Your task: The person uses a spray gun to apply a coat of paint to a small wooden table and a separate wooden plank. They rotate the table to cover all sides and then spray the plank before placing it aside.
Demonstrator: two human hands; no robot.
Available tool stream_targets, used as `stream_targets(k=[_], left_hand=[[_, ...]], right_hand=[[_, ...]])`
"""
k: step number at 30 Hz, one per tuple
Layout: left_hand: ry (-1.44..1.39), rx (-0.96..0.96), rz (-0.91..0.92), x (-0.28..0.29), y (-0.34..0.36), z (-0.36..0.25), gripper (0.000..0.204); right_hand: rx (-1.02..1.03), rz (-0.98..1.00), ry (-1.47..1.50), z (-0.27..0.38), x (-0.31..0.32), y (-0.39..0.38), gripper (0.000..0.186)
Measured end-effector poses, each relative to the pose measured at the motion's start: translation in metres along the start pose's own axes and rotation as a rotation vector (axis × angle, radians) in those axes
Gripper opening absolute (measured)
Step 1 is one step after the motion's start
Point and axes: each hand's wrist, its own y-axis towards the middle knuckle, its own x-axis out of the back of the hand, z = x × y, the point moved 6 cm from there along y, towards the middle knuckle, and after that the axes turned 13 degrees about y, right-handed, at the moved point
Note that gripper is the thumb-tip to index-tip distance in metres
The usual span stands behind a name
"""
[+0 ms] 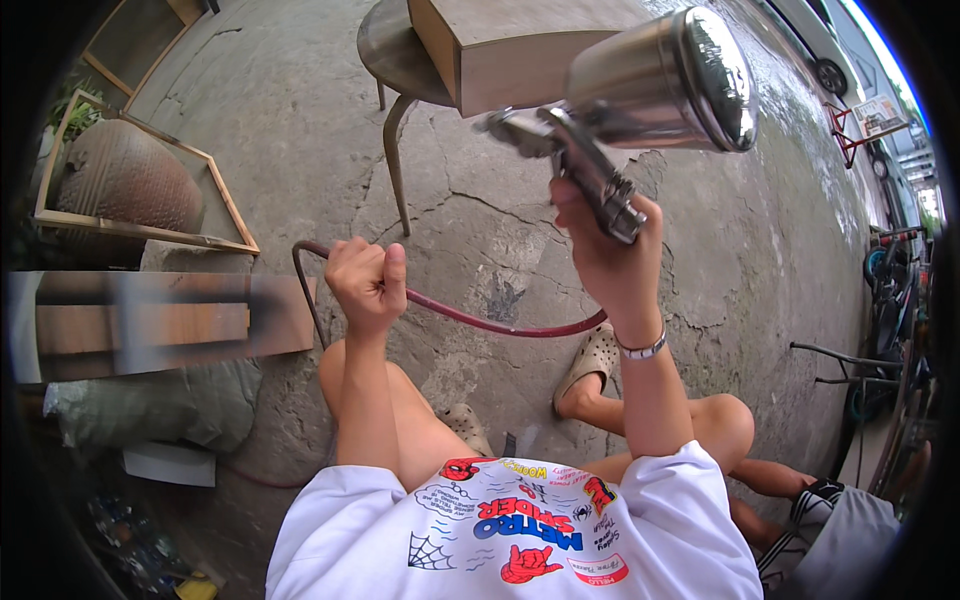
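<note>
My right hand (pixel 605 250) grips the handle of a metal spray gun (pixel 600 180), whose shiny steel cup (pixel 670 85) is raised high and tilted to the right. My left hand (pixel 368 285) is closed in a fist around a dark red air hose (pixel 480 322). The hose runs from my left fist across the cracked concrete toward the gun. I am crouched, with both knees and beige clogs (pixel 590 362) visible below my hands.
A wooden box (pixel 510 50) rests on a round metal stool (pixel 395 60) ahead. A large clay jar (pixel 125 175) sits inside a wooden frame at the left, above wooden boards (pixel 160 325). Another person's legs (pixel 790 480) are at the lower right. Bicycles stand along the right edge.
</note>
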Motion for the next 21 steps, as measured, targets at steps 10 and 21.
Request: stream_targets(k=[10,21], left_hand=[[0.007,-0.078,0.11,-0.034,0.004,-0.026,0.046],[-0.062,-0.107,0.201,-0.065,0.005,-0.052,0.04]], right_hand=[[0.042,-0.439,-0.207,-0.05,0.1,0.049,0.039],[0.05,-0.642,-0.241,-0.06,0.17,0.081,0.041]])
